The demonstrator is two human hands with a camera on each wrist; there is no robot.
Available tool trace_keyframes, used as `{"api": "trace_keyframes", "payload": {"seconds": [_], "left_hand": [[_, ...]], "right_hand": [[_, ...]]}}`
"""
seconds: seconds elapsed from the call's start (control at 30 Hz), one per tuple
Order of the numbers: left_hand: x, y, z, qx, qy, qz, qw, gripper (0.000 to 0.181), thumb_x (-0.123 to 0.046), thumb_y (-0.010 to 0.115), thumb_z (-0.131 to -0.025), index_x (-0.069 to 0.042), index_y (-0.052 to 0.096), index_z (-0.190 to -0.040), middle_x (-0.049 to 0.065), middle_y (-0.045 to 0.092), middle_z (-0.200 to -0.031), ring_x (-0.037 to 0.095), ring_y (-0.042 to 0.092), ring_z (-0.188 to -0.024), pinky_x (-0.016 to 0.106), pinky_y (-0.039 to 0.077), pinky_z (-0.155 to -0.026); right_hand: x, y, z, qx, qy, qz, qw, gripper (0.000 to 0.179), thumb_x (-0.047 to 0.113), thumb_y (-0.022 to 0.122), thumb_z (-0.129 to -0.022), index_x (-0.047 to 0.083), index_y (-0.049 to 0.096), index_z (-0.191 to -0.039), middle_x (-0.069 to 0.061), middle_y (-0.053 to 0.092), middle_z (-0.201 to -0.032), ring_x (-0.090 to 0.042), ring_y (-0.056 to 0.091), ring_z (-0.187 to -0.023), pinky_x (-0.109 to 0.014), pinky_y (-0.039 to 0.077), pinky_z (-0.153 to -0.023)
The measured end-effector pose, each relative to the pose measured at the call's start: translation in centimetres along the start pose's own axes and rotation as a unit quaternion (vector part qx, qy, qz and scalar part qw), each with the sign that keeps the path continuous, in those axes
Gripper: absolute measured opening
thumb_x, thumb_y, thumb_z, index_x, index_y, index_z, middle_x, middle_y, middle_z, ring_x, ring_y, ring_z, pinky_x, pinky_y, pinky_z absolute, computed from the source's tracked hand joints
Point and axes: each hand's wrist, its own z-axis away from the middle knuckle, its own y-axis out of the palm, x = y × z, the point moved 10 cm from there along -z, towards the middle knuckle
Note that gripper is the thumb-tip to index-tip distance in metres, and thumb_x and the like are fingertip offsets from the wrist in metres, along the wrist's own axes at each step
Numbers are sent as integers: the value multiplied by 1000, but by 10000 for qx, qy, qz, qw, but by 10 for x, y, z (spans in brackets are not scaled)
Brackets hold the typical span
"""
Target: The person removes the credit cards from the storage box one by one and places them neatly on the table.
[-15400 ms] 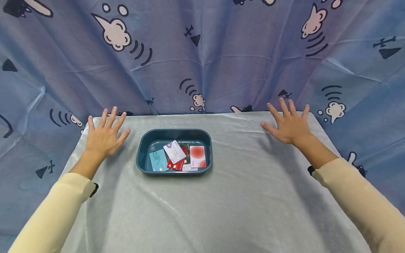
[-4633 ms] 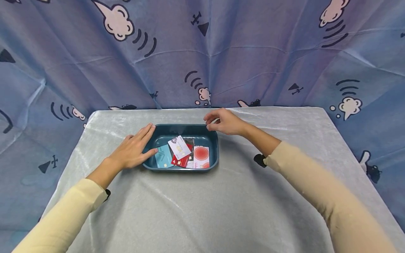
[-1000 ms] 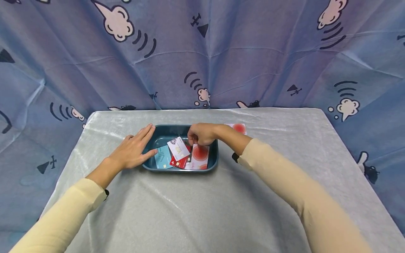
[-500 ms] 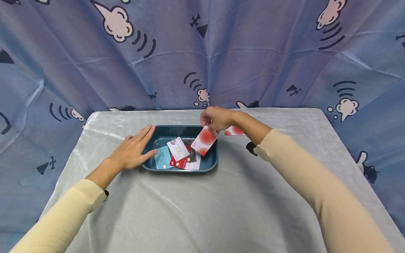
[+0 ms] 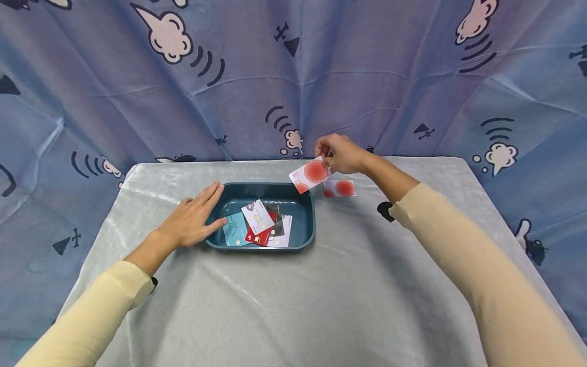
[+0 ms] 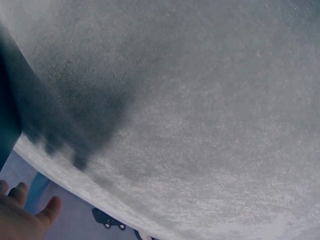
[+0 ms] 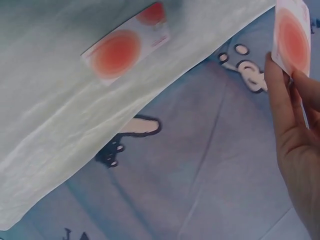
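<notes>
My right hand (image 5: 343, 154) pinches a white card with a red-orange circle (image 5: 311, 174) by its edge, above the back right corner of the dark teal tray (image 5: 304, 224). In the right wrist view the fingers and thumb grip the end of this card (image 7: 292, 37). A second card of the same design (image 5: 340, 188) lies flat on the cloth, right of the tray. My left hand (image 5: 194, 216) rests with straight fingers on the tray's left rim. Inside the tray, a light blue card (image 5: 235, 229), a white VIP card (image 5: 258, 216), a red card (image 5: 261, 237) and others overlap.
Pale grey velvety cloth (image 5: 293, 295) covers the table under the tray. A blue-purple patterned curtain (image 5: 257, 81) hangs right behind the table's back edge. Both arms wear cream sleeves.
The right hand has lifted the red-circle card out of the tray and moved it back and right. A matching card came to lie on the cloth earlier. The left hand stays put.
</notes>
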Motion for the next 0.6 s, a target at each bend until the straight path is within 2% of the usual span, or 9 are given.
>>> {"api": "trace_keyframes", "payload": {"seconds": [0.23, 0.6], "left_hand": [[0, 0, 0, -34, 9, 18, 10000, 86, -52, 49, -99, -9, 7, -161, 12, 8, -167, 34, 19, -150, 65, 27, -108], [0, 1, 0, 21, 0, 0, 10000, 86, -53, 48, -99, -10, 5, -161, 12, 7, -167, 34, 18, -150, 66, 26, -108]], "right_hand": [[-23, -25, 8, -747, -98, 240, 9969, 15, -13, 50, -89, -6, 59, -99, -18, 58, -90, -28, 54, -81, -25, 48, -62], [-70, -37, 23, -898, 487, 199, 9946, 16, -13, 51, -91, -7, 59, -104, -21, 58, -96, -31, 55, -85, -27, 54, -65]]}}
